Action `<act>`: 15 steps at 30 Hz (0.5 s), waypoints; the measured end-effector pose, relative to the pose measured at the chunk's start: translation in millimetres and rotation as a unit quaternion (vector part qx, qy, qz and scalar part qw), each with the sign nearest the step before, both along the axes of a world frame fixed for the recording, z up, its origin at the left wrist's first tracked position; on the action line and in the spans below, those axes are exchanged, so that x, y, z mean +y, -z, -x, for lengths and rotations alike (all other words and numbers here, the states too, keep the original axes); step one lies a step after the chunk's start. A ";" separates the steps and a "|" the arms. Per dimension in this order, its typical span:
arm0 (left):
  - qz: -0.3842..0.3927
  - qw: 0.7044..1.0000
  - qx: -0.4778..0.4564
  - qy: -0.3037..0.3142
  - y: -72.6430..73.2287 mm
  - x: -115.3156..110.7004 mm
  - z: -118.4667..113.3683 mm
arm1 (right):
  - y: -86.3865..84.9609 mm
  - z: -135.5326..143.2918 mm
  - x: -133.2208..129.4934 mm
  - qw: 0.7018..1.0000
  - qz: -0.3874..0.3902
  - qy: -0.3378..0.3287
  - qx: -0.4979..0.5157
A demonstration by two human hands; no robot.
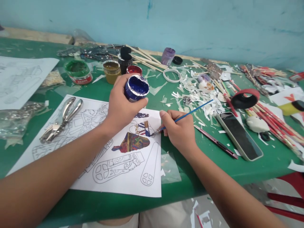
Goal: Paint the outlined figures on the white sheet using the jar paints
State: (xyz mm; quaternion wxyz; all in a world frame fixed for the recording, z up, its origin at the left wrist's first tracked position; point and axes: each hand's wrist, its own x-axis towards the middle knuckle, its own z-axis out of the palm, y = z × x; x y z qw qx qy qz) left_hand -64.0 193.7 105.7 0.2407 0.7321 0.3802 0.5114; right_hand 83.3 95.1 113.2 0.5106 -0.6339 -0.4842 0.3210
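Observation:
A jar of dark blue paint (136, 88) is tilted toward me in my left hand (123, 106), with the fingers wrapped round it over the paper. My right hand (179, 129) pinches a thin blue paintbrush (193, 110), its tip at the right edge of a partly coloured shape on the sheet of line drawings (118, 183). One shape below the tip, a multicoloured painted figure (131, 142), is filled in with red, blue, yellow and green. Silver pliers-like punch (60, 122) lies on the sheet's left part.
Open jars of green paint (78, 72), ochre paint (111, 72) and red paint (134, 69) stand behind my left hand. A phone (239, 136), a box cutter (216, 142), a tape roll (245, 98) and paper scraps (197, 91) lie to the right. Wooden sticks (147, 58) lie near the wall.

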 end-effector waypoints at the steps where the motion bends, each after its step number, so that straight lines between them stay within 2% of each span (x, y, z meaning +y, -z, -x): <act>1: -0.001 1.000 0.000 -0.001 0.2 0.0 -0.1 | 0.1 -0.1 0.0 1.000 0.001 0.002 0.003; 11: -0.005 1.000 -0.006 -0.001 0.7 -0.7 -0.5 | 0.9 0.0 0.3 0.999 0.003 0.010 0.038; 15: 0.002 1.000 -0.001 -0.002 -0.5 -0.7 0.0 | 0.9 -0.5 0.3 1.000 0.003 0.002 0.020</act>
